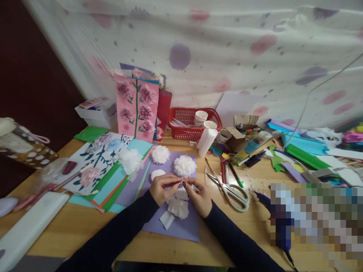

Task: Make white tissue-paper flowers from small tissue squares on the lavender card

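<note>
pinching a small white piece (182, 181) between their fingertips, left hand (162, 187) and right hand (199, 193) meet over a purple sheet (184, 232), near a fluffy white flower (185, 165).

Left hand (163, 190) and right hand (199, 194) meet at the fingertips, pinching a small white piece (182, 182) above a purple sheet (191, 233). White paper strips (178, 208) lie on the sheet just below the hands. Two white ruffled flowers (185, 166) sit at its far end. To the right: scissors (241, 198), lying flat, blades pointing far left. Far side: red basket (184, 133) holding paper cups (201, 115); to its left, a pink card (127, 128) standing upright, bearing flowers.
</note>
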Demonstrator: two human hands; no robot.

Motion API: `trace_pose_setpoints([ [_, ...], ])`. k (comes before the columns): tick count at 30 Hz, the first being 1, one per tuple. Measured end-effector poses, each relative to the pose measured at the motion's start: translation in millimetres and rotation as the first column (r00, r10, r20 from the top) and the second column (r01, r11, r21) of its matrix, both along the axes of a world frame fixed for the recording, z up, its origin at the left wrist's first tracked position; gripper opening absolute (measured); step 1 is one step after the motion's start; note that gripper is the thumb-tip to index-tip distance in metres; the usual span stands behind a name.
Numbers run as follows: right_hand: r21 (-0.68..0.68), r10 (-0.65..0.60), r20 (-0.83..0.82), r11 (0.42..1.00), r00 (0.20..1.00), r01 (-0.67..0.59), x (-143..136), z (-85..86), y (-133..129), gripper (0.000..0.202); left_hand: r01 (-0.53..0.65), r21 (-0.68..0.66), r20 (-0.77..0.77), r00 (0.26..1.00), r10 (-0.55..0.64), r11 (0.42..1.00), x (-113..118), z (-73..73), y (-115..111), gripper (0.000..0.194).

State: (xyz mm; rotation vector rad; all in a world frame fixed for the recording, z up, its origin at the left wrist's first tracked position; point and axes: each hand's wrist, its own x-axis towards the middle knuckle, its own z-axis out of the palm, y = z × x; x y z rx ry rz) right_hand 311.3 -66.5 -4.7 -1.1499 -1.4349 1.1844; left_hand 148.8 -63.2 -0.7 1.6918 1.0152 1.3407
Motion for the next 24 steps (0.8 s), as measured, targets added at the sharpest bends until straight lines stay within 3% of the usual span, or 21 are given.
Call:
trace_pose_setpoints([
  [24,-0.01,0.001,-0.006,1.0,1.0,-0.001,-0.4,0.8,0.3,0.028,-0.024,-0.013,-0.039,0.999,0.023,1.0,0.3,4.1,-0.8,0.024],
])
